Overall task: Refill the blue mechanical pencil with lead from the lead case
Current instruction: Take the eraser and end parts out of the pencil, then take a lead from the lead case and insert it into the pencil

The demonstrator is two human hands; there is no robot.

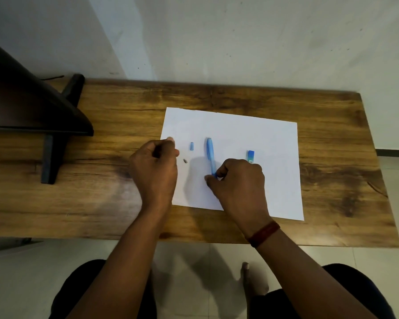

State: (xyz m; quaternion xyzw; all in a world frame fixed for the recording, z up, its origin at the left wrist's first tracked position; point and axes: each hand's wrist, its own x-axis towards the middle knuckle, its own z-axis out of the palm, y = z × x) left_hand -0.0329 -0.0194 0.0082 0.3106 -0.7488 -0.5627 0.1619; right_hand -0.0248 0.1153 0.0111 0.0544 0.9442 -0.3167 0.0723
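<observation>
The right hand (237,180) pinched the near end of the blue mechanical pencil (210,155) on the white paper (251,134); the left hand (154,166) was curled, contents unclear. The lead case (250,156) lay just beyond the right hand.
</observation>
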